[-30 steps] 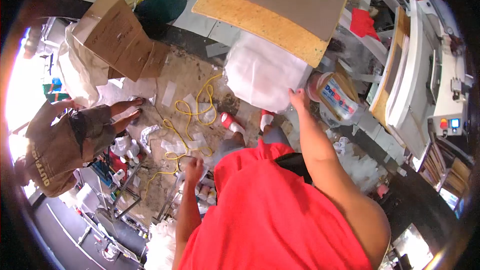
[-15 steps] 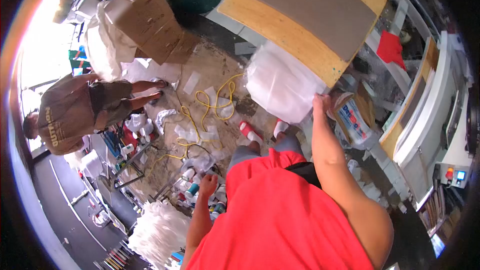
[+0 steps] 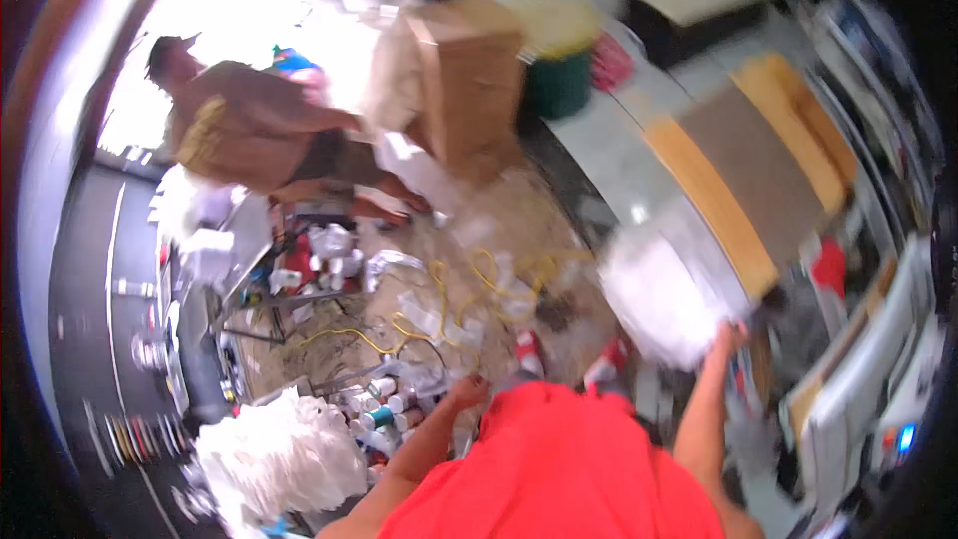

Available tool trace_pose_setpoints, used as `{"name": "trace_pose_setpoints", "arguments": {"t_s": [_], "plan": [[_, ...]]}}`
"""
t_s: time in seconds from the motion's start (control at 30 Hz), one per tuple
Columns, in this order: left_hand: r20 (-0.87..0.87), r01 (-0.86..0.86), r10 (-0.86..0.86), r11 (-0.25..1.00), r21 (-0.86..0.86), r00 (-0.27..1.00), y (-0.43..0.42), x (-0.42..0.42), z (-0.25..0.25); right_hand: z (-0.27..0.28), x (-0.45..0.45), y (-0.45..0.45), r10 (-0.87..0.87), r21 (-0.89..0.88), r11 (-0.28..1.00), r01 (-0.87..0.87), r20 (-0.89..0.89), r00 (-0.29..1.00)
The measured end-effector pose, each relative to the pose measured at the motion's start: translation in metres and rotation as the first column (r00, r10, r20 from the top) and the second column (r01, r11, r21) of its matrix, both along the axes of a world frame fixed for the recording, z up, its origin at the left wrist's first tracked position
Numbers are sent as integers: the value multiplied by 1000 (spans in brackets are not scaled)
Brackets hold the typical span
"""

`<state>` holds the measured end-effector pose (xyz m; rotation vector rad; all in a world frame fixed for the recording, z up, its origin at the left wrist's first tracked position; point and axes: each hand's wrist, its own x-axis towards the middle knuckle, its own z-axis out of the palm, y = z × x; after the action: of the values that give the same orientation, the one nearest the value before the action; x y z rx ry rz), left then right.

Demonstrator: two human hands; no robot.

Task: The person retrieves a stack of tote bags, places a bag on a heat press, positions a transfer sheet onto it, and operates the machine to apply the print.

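Note:
My right hand (image 3: 731, 335) is closed on the edge of a white translucent plastic bag (image 3: 661, 294), at the near corner of a wooden board with a grey-brown panel (image 3: 753, 165). Off to the left, my left hand (image 3: 469, 391) hangs with its fingers curled, near several bottles and cups (image 3: 384, 409); it is blurred and I cannot make out whether anything is in it. My red shoes (image 3: 530, 351) stand on the floor between the two hands.
A person (image 3: 259, 130) stands at the upper left beside a cardboard box (image 3: 467, 80). Yellow cord (image 3: 369, 341) winds over the littered floor (image 3: 569, 230). A white heap (image 3: 284, 454) lies lower left, a green bin (image 3: 559, 85) at the back, white panels (image 3: 858, 369) at the right.
The view has swung left, so the bag, board and box appear farther right. My right hand still holds the bag's edge. The other person now appears more upright, arm toward the box.

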<state>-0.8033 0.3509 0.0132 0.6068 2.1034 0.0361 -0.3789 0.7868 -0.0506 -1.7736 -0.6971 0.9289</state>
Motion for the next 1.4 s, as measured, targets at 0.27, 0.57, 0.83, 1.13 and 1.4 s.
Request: {"name": "trace_pose_setpoints", "arguments": {"t_s": [0.27, 0.57, 0.83, 1.13, 1.4], "plan": [[119, 122, -157, 959, 256, 980, -43, -105, -91, 118, -138, -92, 158, 51, 987, -154, -82, 984], [612, -614, 248, 602, 511, 751, 78, -127, 81, 240, -271, -163, 732, 372, 620, -690, 40, 680], [637, -525, 23, 590, 614, 771, 93, -127, 197, 269, -248, -168, 694, 356, 632, -689, 138, 707], [745, -629, -138, 450, 634, 653, 100, -117, 189, 325, -240, -202, 787, 314, 604, -732, -91, 611], [598, -551, -7, 381, 743, 801, 110, -105, 183, 366, -245, -220, 815, 238, 490, -839, 215, 537]]}}
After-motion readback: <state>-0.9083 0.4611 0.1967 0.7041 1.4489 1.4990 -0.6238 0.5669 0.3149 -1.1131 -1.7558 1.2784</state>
